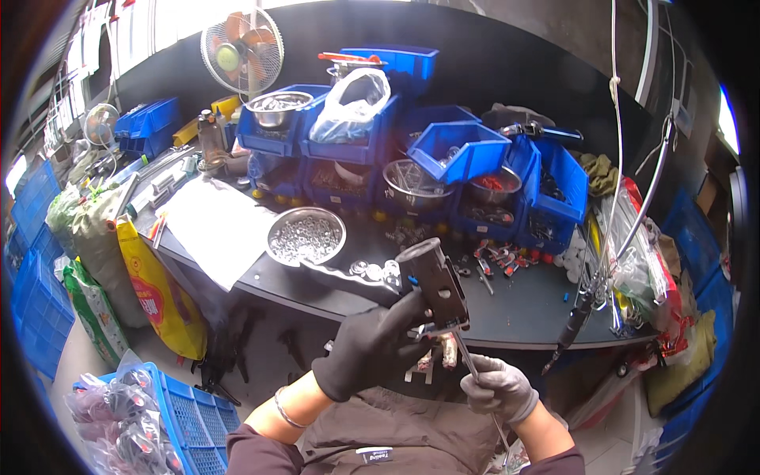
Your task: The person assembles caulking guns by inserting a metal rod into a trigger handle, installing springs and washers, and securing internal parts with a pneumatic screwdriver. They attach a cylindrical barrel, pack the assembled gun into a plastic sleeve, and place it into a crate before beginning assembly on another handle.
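My left hand (370, 342), in a black glove, grips a dark metal part (438, 286) shaped like a block with a long arm reaching left, held up over the near edge of the black workbench (514, 313). In a grey glove, my right hand (500, 388) holds a thin metal rod-like tool (466, 355) whose tip points up into the underside of the part. A steel bowl of small washers (305, 236) sits just behind the part. Several round metal discs (374, 270) lie beside it.
Blue storage bins (467, 150) with steel bowls of hardware line the back of the bench. A hanging powered screwdriver (571, 323) dangles at right on a cable. A fan (241, 49) stands at the back left; sacks (154, 293) and blue crates (194, 427) sit on the floor at left.
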The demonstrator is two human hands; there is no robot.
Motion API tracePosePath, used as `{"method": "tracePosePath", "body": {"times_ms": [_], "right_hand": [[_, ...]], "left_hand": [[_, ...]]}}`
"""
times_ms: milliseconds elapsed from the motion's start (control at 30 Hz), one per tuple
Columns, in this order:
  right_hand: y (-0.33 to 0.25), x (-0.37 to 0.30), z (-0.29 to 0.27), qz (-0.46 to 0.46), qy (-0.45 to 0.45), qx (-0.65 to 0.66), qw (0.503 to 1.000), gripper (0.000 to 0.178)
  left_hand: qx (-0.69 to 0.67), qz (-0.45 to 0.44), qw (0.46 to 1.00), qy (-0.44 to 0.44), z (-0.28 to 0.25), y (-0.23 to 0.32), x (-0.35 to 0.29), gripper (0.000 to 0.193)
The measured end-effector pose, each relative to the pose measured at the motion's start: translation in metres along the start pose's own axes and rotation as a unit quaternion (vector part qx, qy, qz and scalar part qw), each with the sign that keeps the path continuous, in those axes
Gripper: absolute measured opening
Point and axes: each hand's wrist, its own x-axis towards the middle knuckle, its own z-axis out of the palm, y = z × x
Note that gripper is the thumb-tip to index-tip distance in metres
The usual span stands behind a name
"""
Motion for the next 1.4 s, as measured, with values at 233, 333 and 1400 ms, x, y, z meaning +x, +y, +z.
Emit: {"method": "tracePosePath", "body": {"times_ms": [233, 333, 1400], "right_hand": [[0.009, -0.001, -0.005, -0.074, -0.043, -0.098, 0.992, 0.044], [0.007, 0.001, -0.005, -0.079, -0.058, -0.127, 0.987, 0.043], [0.010, -0.008, 0.009, -0.132, -0.025, -0.143, 0.981, 0.044]], "left_hand": [[0.083, 0.077, 0.994, 0.003, -0.015, 0.014, -0.021, 0.062], [0.086, 0.098, 0.991, 0.011, -0.023, 0.024, -0.017, 0.059], [0.081, 0.015, 0.996, -0.024, -0.024, 0.044, -0.006, 0.056]]}}
